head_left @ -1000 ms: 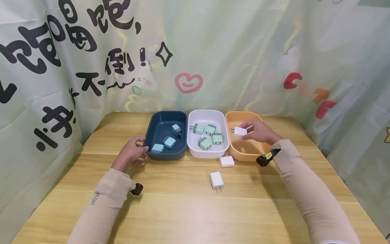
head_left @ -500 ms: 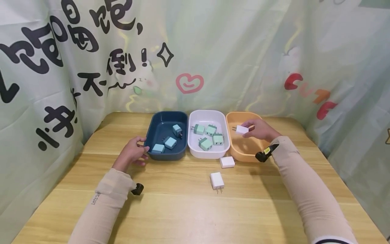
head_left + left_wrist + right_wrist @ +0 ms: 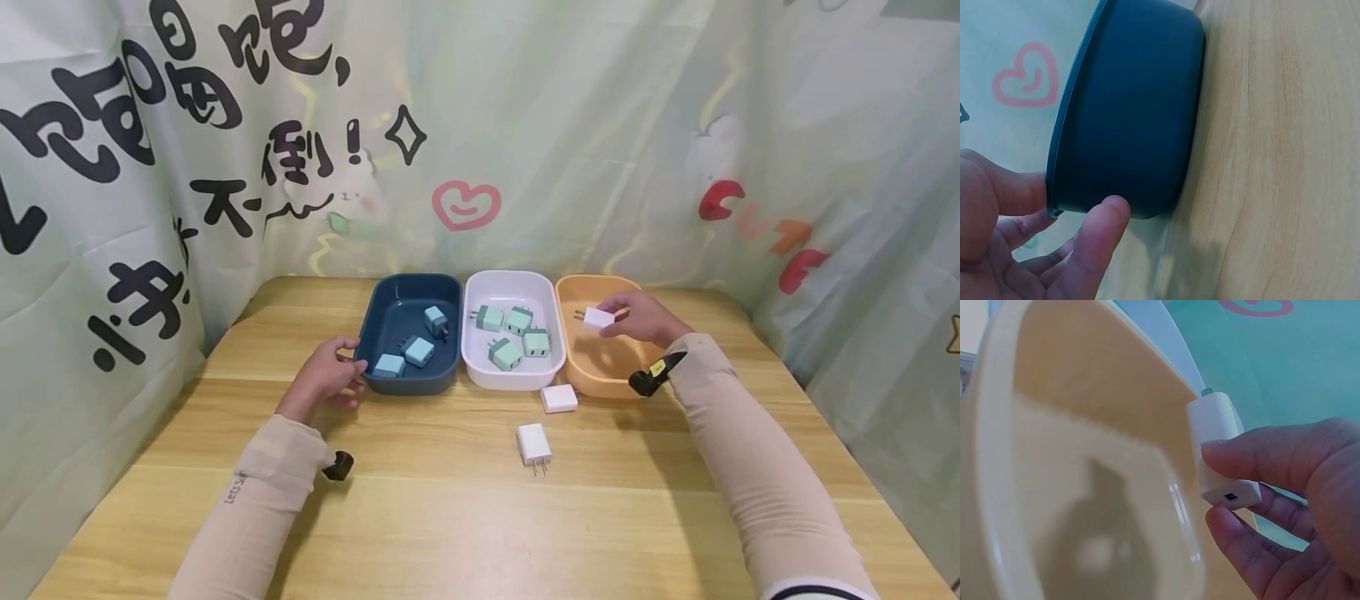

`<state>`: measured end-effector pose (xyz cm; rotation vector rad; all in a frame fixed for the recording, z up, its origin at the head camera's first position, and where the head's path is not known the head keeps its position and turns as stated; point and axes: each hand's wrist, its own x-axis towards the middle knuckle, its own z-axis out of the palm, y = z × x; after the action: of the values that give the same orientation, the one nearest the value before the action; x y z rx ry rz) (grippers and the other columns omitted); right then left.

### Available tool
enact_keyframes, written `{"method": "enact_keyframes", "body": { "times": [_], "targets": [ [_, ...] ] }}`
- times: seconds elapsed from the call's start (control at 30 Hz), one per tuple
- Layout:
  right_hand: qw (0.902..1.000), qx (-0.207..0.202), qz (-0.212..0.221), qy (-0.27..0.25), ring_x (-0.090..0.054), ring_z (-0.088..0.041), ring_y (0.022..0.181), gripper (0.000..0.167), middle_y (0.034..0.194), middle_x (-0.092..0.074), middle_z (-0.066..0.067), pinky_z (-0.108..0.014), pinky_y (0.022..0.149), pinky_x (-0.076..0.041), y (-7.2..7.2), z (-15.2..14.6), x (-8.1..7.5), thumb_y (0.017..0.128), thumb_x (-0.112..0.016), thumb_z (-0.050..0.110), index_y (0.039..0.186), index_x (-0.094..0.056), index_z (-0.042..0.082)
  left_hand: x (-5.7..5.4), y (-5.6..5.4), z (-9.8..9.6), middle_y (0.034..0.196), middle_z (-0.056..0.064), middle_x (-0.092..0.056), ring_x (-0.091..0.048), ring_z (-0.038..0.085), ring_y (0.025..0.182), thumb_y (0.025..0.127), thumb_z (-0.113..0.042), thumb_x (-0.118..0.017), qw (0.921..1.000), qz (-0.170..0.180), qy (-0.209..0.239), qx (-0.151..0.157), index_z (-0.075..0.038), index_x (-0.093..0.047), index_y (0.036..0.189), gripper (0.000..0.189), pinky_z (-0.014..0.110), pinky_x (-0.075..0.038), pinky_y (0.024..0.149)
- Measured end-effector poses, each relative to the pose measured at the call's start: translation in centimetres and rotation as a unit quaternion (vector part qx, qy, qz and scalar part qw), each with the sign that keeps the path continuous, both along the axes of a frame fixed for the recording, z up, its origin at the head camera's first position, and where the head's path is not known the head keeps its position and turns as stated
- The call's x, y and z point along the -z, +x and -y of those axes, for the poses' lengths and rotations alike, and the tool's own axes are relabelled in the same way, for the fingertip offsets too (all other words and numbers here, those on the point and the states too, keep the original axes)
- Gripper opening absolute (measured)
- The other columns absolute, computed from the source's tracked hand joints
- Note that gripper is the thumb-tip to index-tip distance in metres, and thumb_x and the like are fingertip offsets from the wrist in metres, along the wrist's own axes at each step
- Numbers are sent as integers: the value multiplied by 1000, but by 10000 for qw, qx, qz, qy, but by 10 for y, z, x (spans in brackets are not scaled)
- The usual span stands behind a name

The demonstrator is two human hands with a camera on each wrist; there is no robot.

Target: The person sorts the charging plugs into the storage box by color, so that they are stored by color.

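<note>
Between thumb and fingers, my right hand [image 3: 637, 317] pinches a white plug charger [image 3: 597, 318] over the orange bin [image 3: 600, 387]; its prongs point left in the head view. The right wrist view shows a small port in the end of the charger [image 3: 1216, 440] that faces the fingertips. My left hand [image 3: 322, 375] touches the near-left corner of the navy bin [image 3: 408, 385]. In the left wrist view, the thumb is at the rim and a fingertip lies against the outer wall of that bin [image 3: 1132, 112]. The other left fingers are partly hidden.
A white bin [image 3: 513, 380] with several mint-green chargers [image 3: 504, 354] stands between the other two. The navy bin holds 3 blue chargers [image 3: 417, 352]. On the wooden table [image 3: 450, 517] lie two white chargers, one charger [image 3: 559, 398] beside the bins, another charger [image 3: 534, 444] nearer. A printed curtain [image 3: 600, 167] hangs behind.
My right hand has shifted very slightly, still holding the white charger above the orange bin, and more of the charger shows. My left hand stays at the navy bin.
</note>
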<state>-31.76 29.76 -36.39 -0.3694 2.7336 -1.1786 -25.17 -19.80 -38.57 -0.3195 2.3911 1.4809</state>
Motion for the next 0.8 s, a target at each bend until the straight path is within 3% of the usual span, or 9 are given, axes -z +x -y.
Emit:
{"method": "enact_keyframes", "body": {
  "times": [0.5, 0.8],
  "targets": [
    [9999, 55, -143, 71, -58, -39, 101, 37, 111, -58, -26, -37, 83, -52, 1, -4, 8, 84, -73, -1, 116, -59, -12, 3, 1, 1, 125, 24, -46, -63, 28, 82, 100, -7, -51, 9999, -120, 29, 40, -7, -30, 150, 54, 39, -59, 60],
    [9998, 15, -190, 44, -57, -41, 105, 38, 115, -57, -29, -43, 88, -51, 10, -10, 12, 88, -69, 2, 120, -56, -12, 4, 0, 0, 126, 24, -46, -62, 28, 83, 100, -7, -51, 10000, -96, 18, -19, -8, -31, 150, 53, 39, -59, 61]
  ]
}}
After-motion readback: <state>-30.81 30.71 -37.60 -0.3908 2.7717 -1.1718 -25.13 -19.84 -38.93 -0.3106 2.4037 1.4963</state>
